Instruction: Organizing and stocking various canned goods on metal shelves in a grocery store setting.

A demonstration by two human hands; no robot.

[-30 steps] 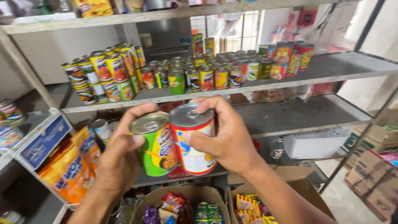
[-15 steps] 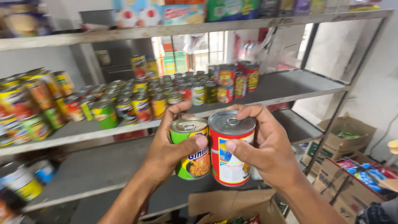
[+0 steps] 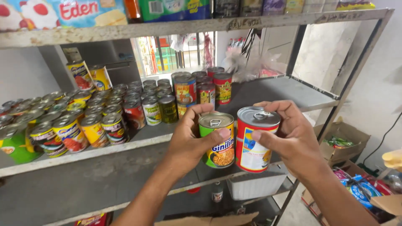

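Both hands were raised in front of a grey metal shelf unit (image 3: 268,90), each holding one tin upright. The left hand (image 3: 190,144) gripped a green-and-yellow can (image 3: 217,140), fingers curled around its back and the thumb pressed flat across the front near the rim; its pull-tab lid faced up. The right hand (image 3: 293,140) held a red can (image 3: 253,140) with a pale label, fingers wrapped behind it and over the top edge, thumb laid across the front of the label. The two cans stood side by side, touching or very nearly so, the red one slightly taller and a little higher. Both were held in the air just in front of the middle shelf's front edge, not resting on any shelf. Behind them, the middle shelf carried many stocked cans (image 3: 104,115) in rows towards the left and centre, with a taller stack of red-labelled tins (image 3: 209,86) further back; the shelf's right end lay bare. The top shelf (image 3: 201,25) bore boxed goods, cut off by the upper edge of the view. Below, a white plastic tub (image 3: 257,186) sat on the lower level. To the right on the floor stood open cardboard boxes (image 3: 343,138) holding packets. A window with bars (image 3: 167,56) showed behind the shelving.
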